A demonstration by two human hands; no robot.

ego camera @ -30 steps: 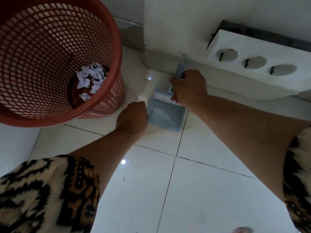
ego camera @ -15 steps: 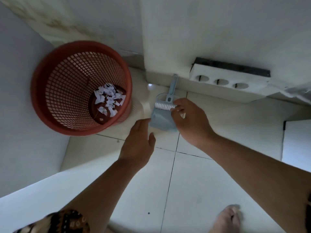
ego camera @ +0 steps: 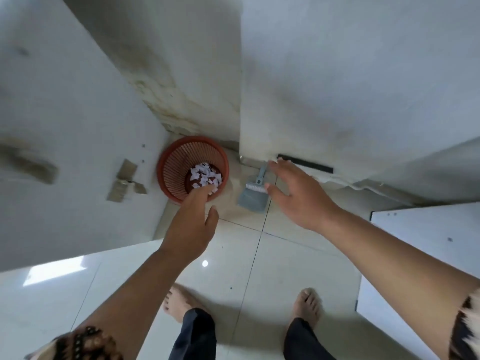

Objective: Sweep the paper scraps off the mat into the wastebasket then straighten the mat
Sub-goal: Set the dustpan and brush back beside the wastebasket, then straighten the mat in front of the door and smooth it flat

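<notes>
Two bare feet stand on glossy white floor tiles (ego camera: 285, 268) at the bottom of the view, the left foot (ego camera: 178, 298) and the right foot (ego camera: 307, 304) well apart, with dark trouser legs (ego camera: 196, 333) below them. Patterned sleeves (ego camera: 78, 344) show at both lower corners, and bare forearms reach forward from them.

The left hand (ego camera: 191, 229) is released and grasps nothing. Its fingers are stretched forward with the thumb out to the side, and one fingertip overlaps the near rim of the wastebasket in this view; whether it touches cannot be told. The right hand (ego camera: 301, 196) is also slack and empty, fingers spread wide, its thumb tip appearing just beside the brush.

Beyond the hands, a grey-blue dustpan (ego camera: 250, 201) lies flat on the tiles. A small hand brush (ego camera: 255, 187) rests across its far end, white bristles showing, with a handle pointing toward the wall.

Left of the dustpan, near it but apart, the red mesh wastebasket (ego camera: 174, 165) stands upright in the corner where the walls meet. The paper scraps (ego camera: 205, 175) lie in a white heap on its bottom.

Farther on, the corner wall is stained and blotchy. A black strip (ego camera: 305, 164) runs along the base of the right-hand wall, brown tape pieces (ego camera: 124, 180) stick to the pale surface at left, and a white panel (ego camera: 420, 235) stands at right.
</notes>
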